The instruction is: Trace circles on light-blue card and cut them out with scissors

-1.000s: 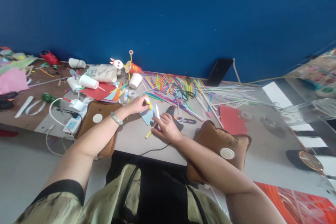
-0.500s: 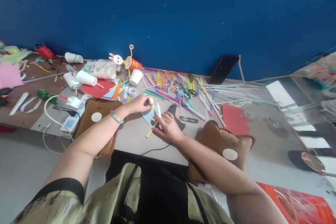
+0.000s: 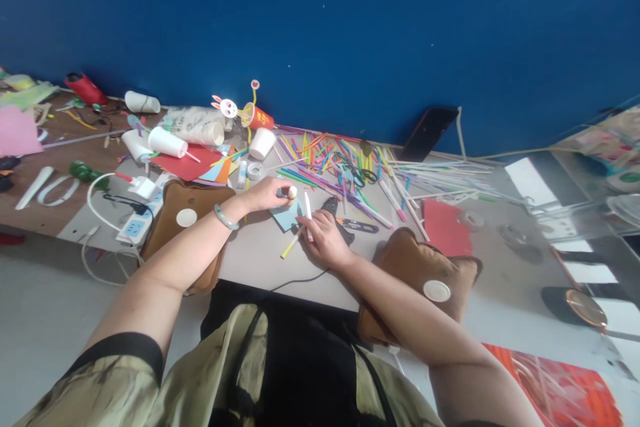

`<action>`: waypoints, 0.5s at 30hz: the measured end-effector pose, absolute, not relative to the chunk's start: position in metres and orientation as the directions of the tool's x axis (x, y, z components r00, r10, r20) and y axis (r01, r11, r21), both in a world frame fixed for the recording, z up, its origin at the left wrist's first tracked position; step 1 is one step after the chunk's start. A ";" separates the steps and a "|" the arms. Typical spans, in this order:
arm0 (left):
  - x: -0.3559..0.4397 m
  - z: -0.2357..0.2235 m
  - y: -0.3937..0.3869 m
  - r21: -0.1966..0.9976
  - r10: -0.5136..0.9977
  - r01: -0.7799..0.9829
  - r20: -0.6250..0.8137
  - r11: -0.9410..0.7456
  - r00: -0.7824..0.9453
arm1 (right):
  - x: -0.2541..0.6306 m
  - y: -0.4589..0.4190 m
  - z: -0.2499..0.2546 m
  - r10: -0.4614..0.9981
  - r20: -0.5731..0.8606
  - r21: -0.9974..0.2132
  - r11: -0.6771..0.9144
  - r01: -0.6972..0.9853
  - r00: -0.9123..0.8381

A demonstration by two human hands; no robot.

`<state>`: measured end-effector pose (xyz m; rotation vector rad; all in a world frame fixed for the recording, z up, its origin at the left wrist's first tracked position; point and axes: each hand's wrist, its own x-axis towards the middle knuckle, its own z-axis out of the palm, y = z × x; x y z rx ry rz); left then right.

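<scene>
My left hand [image 3: 270, 193] is closed, its fingertips pinching a small white round piece [image 3: 293, 192] too small to identify. Below that piece, a light blue sheet of paper [image 3: 287, 216] lies on the table. In my right hand [image 3: 326, 237] is a white marker [image 3: 308, 203], its tip pointing up and away from me. A thin stick with a yellow end [image 3: 287, 251] reaches out from under the right fingers; whether they grip it too, I cannot tell. Just beyond the right hand lie a black glue gun [image 3: 331, 207], partly covered, and a utility knife [image 3: 361, 225].
Two brown cushions [image 3: 200, 213] lie under my forearms. Many coloured straws and sticks [image 3: 325, 160], with scissors [image 3: 356, 177], spread along the blue wall. Paper cups [image 3: 263, 143], a power strip [image 3: 141, 220] and red paper [image 3: 447, 227] surround the work spot. A dark phone [image 3: 430, 133] leans at the back.
The view has shifted slightly. Both hands stay close together, and the white piece in my left fingers has turned a little. The marker remains in my right hand.
</scene>
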<state>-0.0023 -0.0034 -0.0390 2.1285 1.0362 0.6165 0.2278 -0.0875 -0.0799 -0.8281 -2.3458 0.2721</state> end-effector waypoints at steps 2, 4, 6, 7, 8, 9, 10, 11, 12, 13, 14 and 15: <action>-0.002 -0.040 -0.003 0.748 0.805 0.469 0.144 -0.469 0.576 | 0.230 -0.087 -0.079 0.605 0.525 -0.387 0.796 0.465 -0.598; -0.003 -0.042 -0.002 0.756 0.798 0.449 0.155 -0.475 0.583 | 0.232 -0.086 -0.078 0.600 0.544 -0.402 0.800 0.444 -0.587; -0.003 -0.043 -0.001 0.764 0.792 0.437 0.155 -0.475 0.591 | 0.233 -0.086 -0.076 0.607 0.550 -0.423 0.795 0.435 -0.573; -0.003 -0.043 -0.001 0.766 0.790 0.433 0.155 -0.476 0.594 | 0.233 -0.086 -0.075 0.610 0.550 -0.428 0.792 0.436 -0.570; -0.003 -0.043 -0.001 0.766 0.789 0.431 0.157 -0.477 0.595 | 0.233 -0.086 -0.075 0.612 0.548 -0.426 0.791 0.439 -0.571; -0.003 -0.043 -0.001 0.764 0.790 0.432 0.160 -0.479 0.592 | 0.233 -0.087 -0.074 0.612 0.546 -0.421 0.791 0.444 -0.573; -0.003 -0.044 -0.001 0.763 0.792 0.433 0.164 -0.480 0.588 | 0.233 -0.087 -0.074 0.609 0.545 -0.413 0.793 0.448 -0.576; -0.002 -0.044 -0.001 0.762 0.793 0.433 0.168 -0.481 0.585 | 0.232 -0.087 -0.074 0.607 0.547 -0.408 0.795 0.450 -0.576; -0.002 -0.045 -0.001 0.763 0.794 0.431 0.170 -0.481 0.584 | 0.232 -0.087 -0.073 0.607 0.551 -0.407 0.795 0.451 -0.573; -0.002 -0.046 -0.001 0.766 0.793 0.428 0.169 -0.480 0.586 | 0.232 -0.087 -0.073 0.608 0.557 -0.409 0.794 0.450 -0.566; -0.003 -0.046 -0.001 0.769 0.791 0.426 0.165 -0.477 0.589 | 0.231 -0.087 -0.072 0.609 0.564 -0.413 0.793 0.448 -0.557; -0.003 -0.047 -0.001 0.770 0.790 0.425 0.162 -0.475 0.591 | 0.231 -0.087 -0.071 0.612 0.572 -0.418 0.791 0.447 -0.546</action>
